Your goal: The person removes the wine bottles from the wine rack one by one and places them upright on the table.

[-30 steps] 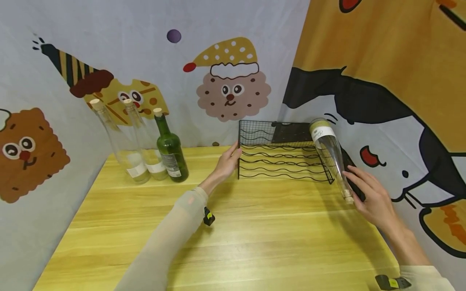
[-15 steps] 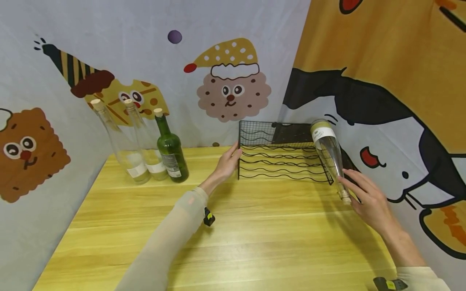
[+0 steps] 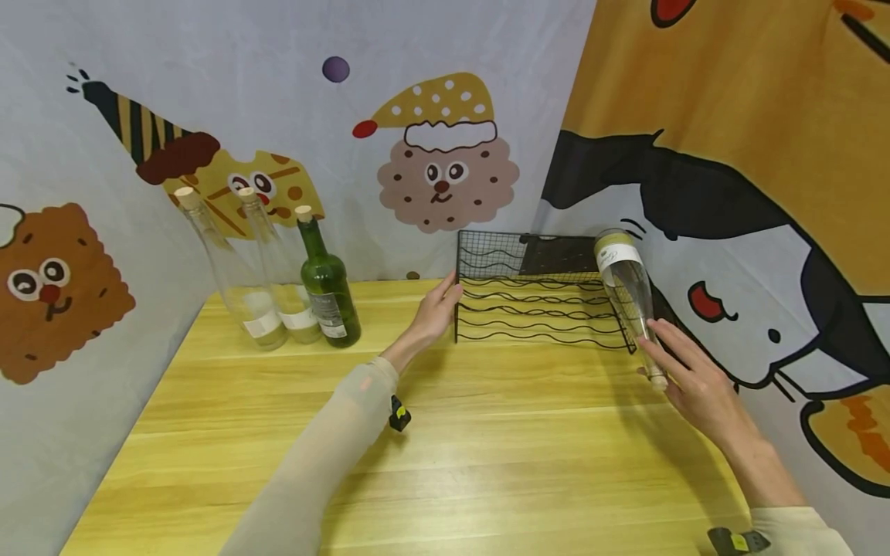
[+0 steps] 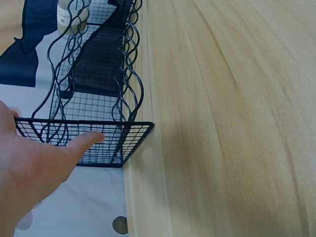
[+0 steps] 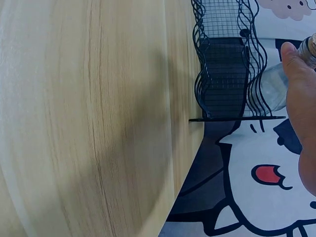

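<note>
A black wire wine rack (image 3: pixel 535 313) with wavy rails stands at the back of the table. At its right end a clear corked bottle (image 3: pixel 624 282) slants over the top rails, base toward the wall and neck toward me. My right hand (image 3: pixel 701 386) holds the bottle by its neck, fingers bent round the glass; in the right wrist view the bottle (image 5: pixel 274 88) is partly behind the thumb. My left hand (image 3: pixel 434 309) rests against the rack's left side, fingers fairly straight. In the left wrist view its thumb (image 4: pixel 85 144) lies across the mesh side panel; the other fingers are mostly hidden.
Two clear corked bottles (image 3: pixel 263 328) and a green corked bottle (image 3: pixel 327 289) stand upright at the table's back left. The wooden table (image 3: pixel 514 448) ends at a cartoon-printed cloth (image 3: pixel 278 77) behind and to the right.
My right hand and the bottle's neck have shifted slightly left, while the bottle's base has hardly moved. The left hand and rack stay put.
</note>
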{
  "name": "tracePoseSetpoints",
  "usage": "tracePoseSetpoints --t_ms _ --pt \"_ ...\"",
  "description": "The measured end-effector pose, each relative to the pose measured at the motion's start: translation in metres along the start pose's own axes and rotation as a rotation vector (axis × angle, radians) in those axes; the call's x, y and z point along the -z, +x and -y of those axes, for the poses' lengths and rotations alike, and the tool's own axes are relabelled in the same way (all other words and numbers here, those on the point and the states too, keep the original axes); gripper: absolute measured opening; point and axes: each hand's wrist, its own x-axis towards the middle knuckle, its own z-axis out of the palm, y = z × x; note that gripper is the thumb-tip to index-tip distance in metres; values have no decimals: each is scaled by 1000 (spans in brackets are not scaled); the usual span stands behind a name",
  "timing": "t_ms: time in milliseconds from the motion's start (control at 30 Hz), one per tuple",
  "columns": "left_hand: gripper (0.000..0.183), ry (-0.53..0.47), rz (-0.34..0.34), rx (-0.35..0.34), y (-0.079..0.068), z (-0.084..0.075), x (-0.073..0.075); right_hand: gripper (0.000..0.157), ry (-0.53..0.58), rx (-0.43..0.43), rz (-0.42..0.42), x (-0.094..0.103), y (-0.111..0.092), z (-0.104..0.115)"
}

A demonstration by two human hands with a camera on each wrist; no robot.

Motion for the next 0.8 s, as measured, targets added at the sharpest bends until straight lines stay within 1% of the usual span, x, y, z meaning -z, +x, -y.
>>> tracePoseSetpoints --t_ms 100,267,300,367,433,500,533,633,733,800 --pt "67 -5 13 4 1 0 0 101 -25 11 17 2 2 1" --pt "67 -1 5 6 1 -1 0 83 -16 31 1 1 7 3" --pt "67 1 1 6 1 -1 0 77 -28 36 -3 1 8 3" --pt "66 0 -3 10 1 -1 -1 72 -45 42 -5 1 10 4" --pt "65 -4 -4 16 1 -1 -1 70 -59 47 -4 1 13 5" --pt "65 -14 4 15 1 0 -1 71 -60 49 0 1 15 6" --pt "65 -12 0 14 1 0 -1 74 -47 49 0 0 17 7" --pt "65 -12 -1 8 1 0 -1 76 -13 52 -3 0 21 9" --pt "65 -10 -4 10 1 0 -1 69 20 67 -22 -1 26 11" --pt "66 -12 1 12 1 1 -1 59 31 80 -38 -2 31 13"
